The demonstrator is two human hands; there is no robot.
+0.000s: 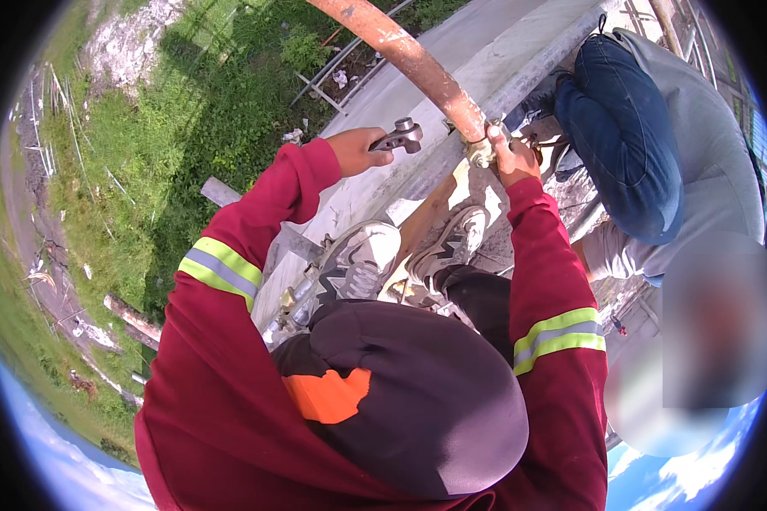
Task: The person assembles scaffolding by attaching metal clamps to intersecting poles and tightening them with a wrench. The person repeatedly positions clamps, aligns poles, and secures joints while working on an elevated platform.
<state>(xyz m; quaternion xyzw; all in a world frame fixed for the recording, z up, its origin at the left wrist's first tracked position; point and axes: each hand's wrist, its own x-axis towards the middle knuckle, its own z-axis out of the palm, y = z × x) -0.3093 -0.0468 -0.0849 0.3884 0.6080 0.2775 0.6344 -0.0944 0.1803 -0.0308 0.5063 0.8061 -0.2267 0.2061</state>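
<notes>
Both fists closed: left hand [355,150] grips wrench [400,136]; right hand [513,159] probably clamp [481,152] at ledge [520,68].

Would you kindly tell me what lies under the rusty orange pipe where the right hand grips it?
A metal clamp sits under the pipe on a grey concrete ledge. The right hand covers part of the clamp, so how it fastens cannot be seen.

1. A grey concrete ledge [452,64] runs diagonally, high above grassy ground [187,111].
2. Two grey sneakers [362,255] stand on the structure beside it.
3. A second person [656,128] crouches on the ledge.
</notes>
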